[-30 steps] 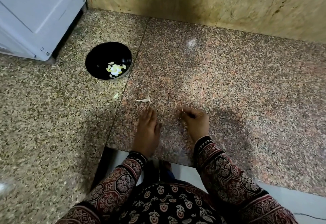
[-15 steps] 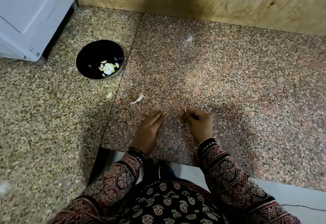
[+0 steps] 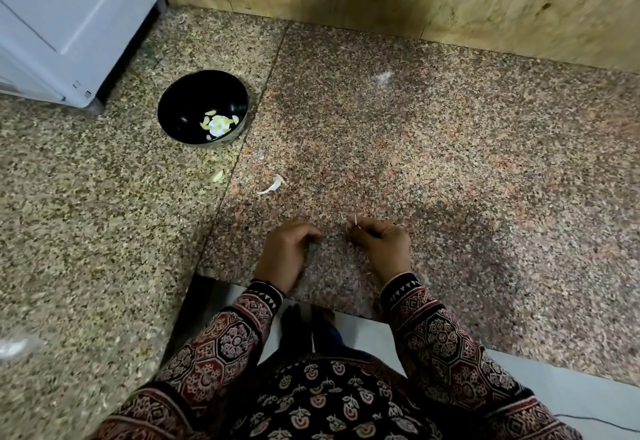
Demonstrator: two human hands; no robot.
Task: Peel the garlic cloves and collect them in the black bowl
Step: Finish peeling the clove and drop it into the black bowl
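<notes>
From the head view, the left hand [image 3: 284, 252] had changed most. A second before, it lay flat with straight fingers. Now its fingers were arched, with the tips down on the granite counter [image 3: 433, 162]. Whether they covered anything could not be told. The right hand [image 3: 379, 243], the farther of the two from the black bowl [image 3: 180, 107], kept its fingers curled, pinching a thin pale sliver [image 3: 356, 220] that stuck up from the fingertips. Both hands stayed well apart from the bowl, nearer the person.

The peeled cloves [image 3: 218, 124] lay in the bowl's bottom, unmoved. A curl of skin [image 3: 273, 186] lay between the bowl and the hands, and a small pale piece [image 3: 218, 175] lay just beside the bowl.

No whole unpeeled clove showed anywhere. The peeling therefore seemed largely done, with the hands probably gathering leftover scraps.
</notes>
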